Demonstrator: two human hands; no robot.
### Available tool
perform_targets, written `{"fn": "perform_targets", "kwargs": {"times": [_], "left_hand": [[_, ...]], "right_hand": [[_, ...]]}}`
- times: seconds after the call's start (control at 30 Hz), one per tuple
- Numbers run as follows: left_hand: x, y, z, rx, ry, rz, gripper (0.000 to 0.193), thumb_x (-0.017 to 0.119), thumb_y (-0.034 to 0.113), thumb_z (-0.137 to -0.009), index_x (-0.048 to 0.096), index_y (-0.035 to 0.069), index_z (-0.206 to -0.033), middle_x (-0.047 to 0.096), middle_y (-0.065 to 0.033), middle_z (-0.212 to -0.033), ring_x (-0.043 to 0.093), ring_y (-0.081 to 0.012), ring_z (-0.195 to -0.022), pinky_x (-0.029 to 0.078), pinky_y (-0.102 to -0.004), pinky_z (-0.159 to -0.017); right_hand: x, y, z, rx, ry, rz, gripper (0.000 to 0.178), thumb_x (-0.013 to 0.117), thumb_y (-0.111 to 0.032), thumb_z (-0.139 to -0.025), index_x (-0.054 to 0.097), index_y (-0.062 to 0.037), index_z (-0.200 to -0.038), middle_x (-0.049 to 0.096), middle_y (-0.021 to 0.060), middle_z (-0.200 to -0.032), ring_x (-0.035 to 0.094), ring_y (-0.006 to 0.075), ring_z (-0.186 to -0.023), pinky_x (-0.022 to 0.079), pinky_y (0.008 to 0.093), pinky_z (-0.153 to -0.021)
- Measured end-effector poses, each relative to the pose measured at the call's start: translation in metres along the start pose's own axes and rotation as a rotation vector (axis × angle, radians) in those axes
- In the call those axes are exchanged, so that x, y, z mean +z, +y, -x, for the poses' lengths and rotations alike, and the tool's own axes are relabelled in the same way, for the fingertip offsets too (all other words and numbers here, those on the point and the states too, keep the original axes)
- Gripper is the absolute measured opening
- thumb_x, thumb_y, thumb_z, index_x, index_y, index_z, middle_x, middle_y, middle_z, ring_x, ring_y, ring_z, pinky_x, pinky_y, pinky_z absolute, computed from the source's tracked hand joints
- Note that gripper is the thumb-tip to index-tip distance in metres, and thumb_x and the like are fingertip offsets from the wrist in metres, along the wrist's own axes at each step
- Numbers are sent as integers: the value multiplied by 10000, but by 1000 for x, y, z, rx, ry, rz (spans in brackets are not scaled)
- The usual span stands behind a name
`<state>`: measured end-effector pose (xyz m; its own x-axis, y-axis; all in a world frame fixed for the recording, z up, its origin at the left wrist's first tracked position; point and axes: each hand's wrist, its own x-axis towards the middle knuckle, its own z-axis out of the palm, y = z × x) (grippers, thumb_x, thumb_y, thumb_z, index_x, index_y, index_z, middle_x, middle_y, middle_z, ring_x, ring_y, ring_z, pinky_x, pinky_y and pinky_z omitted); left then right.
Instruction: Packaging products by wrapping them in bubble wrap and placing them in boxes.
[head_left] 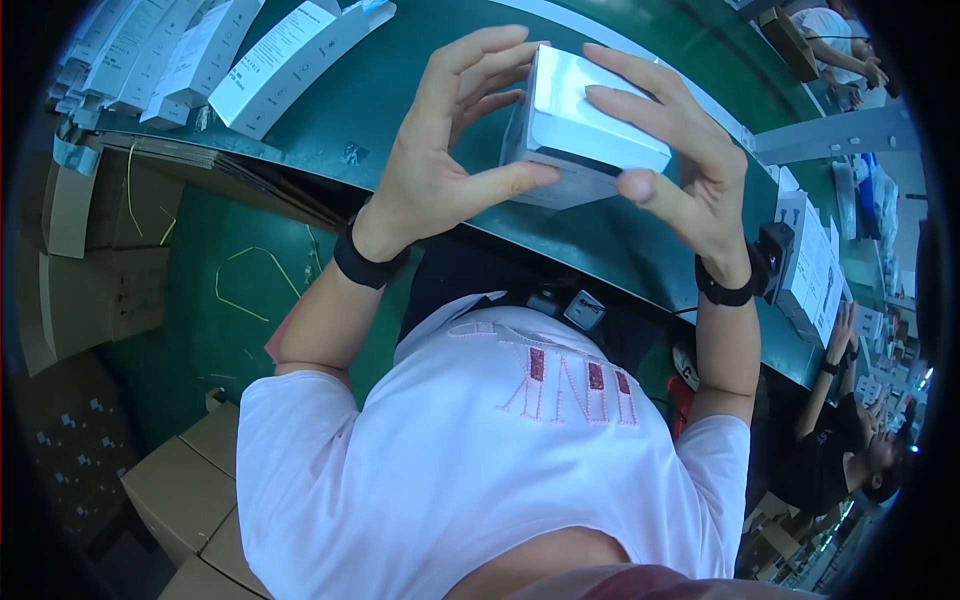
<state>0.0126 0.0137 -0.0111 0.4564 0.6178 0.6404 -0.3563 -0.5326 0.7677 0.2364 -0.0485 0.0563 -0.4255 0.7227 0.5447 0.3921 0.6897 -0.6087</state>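
Observation:
A small white carton is held up between my two hands over the near edge of the green table. Around its left side curves my left hand, the thumb pressed along the lower near edge. My right hand grips the other side, with fingers over the top face and far edge. The right thumb lies by the near right corner, a little blurred. A dark band runs along the carton's near edge. Its underside and far side are hidden.
Several long white cartons lie on the green table at the far left. Another white carton is at the right, near a co-worker. Brown cardboard boxes stand on the floor at left, with yellow strapping nearby.

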Motion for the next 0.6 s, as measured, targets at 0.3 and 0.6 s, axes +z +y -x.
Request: {"fn": "perform_targets", "kwargs": {"times": [0.3,0.6], "left_hand": [[-12,11,-3,15,-181,-219,599,778,49,-753,565,40,-1313,421,-194,-1442,462,-283,-1309,421,-412,-1076],[-4,1,-6,127,-83,-113,425,766,79,-752,681,55,-1168,491,-213,-1391,518,-340,-1257,425,-395,-1038]], "right_hand": [[2,-5,4,-99,-95,395,348,628,-282,-894,680,-158,-1215,521,196,-1381,460,391,-1309,323,482,-1103],[13,-18,11,-69,-74,585,443,724,-224,-793,671,-201,-1232,435,211,-1447,423,412,-1323,366,484,-1073]]}}
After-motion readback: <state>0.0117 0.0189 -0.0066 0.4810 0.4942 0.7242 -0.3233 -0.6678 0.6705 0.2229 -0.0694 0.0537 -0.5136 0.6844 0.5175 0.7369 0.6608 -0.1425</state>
